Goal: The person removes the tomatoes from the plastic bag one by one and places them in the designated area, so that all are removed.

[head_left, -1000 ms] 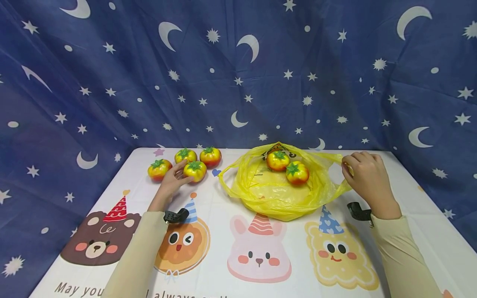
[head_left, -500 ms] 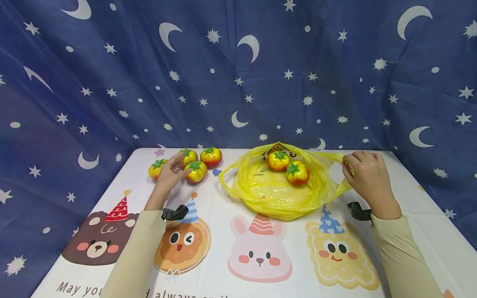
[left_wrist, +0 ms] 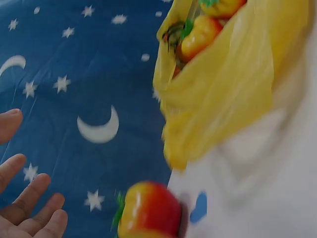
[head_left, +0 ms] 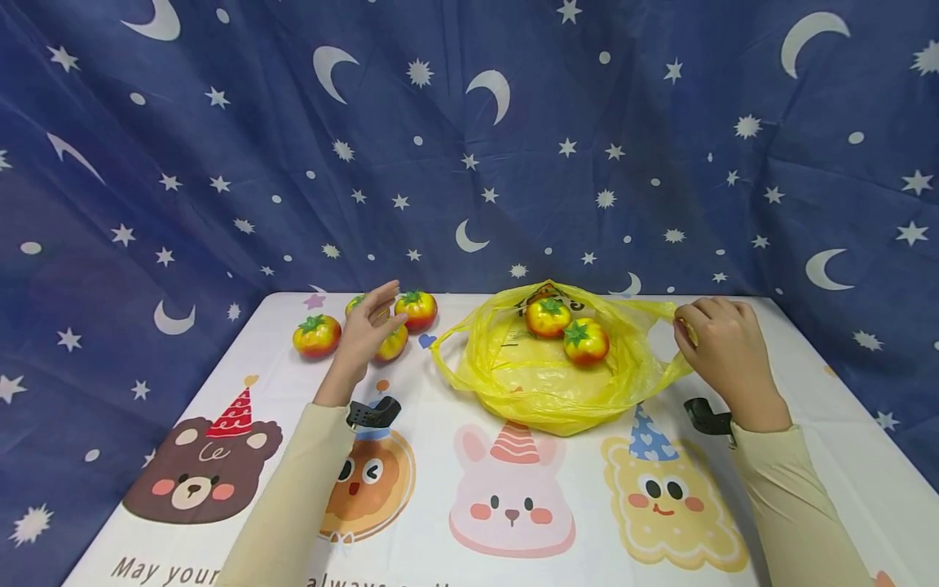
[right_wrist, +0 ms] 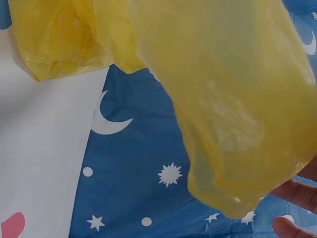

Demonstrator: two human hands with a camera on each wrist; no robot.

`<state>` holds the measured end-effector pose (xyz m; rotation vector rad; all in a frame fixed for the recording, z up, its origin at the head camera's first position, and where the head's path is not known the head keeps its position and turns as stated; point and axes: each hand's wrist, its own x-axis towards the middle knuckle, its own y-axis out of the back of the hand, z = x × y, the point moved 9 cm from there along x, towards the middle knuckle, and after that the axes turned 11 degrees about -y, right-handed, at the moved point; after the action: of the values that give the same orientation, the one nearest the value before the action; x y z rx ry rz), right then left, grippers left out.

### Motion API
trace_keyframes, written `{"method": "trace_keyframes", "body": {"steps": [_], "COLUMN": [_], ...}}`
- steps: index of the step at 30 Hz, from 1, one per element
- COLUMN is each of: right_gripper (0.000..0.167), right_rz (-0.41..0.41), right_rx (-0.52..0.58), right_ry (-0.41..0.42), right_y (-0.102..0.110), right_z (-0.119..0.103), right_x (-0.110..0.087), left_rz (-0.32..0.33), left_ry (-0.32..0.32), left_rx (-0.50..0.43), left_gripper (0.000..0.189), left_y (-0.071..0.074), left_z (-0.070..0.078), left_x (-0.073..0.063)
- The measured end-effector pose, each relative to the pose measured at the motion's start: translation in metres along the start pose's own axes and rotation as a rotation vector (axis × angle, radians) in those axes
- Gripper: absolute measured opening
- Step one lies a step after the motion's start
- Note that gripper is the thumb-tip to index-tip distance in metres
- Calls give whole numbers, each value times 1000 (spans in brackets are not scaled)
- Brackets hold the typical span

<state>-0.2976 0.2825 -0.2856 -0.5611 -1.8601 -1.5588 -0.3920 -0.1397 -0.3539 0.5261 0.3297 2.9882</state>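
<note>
My left hand (head_left: 359,336) is raised in front of the loose toy tomatoes, fingers spread and holding nothing; the left wrist view also shows the spread fingers (left_wrist: 34,198). It partly covers a back tomato (head_left: 355,305) and a front tomato (head_left: 392,346). A left tomato (head_left: 317,336) and a right tomato (head_left: 416,311) show more fully. All are yellow and red with green leafy tops. My right hand (head_left: 722,346) holds the handle of a yellow plastic bag (head_left: 543,412) at its right side. Inside the bag's open mouth lie two tomatoes, one farther back (head_left: 547,317), one nearer (head_left: 586,342).
A white tablecloth (head_left: 425,489) printed with cartoon animals and lettering covers the table. Behind it hangs a dark blue curtain (head_left: 411,179) with moons and stars. The bag's left handle (head_left: 443,359) lies loose, between the bag and the loose tomatoes.
My left hand has come away from the front tomato, lifted, and shifted right, uncovering the left tomato. My right hand and the bag have stayed in place.
</note>
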Motion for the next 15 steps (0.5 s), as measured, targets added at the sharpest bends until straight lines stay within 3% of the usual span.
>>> {"method": "trace_keyframes", "body": {"steps": [11, 15], "right_gripper": [9, 9], "right_rz": [-3, -8], "right_rx": [-3, -7], "right_ry": [1, -2], "right_y": [-1, -1], "right_z": [-1, 0], "right_x": [-1, 0], "left_rz": [-104, -134], "left_ry": [-82, -79], "left_rx": [-86, -78], "left_gripper": [53, 52], "left_y": [-60, -76], "left_z": [15, 15], "left_x": [14, 20]}}
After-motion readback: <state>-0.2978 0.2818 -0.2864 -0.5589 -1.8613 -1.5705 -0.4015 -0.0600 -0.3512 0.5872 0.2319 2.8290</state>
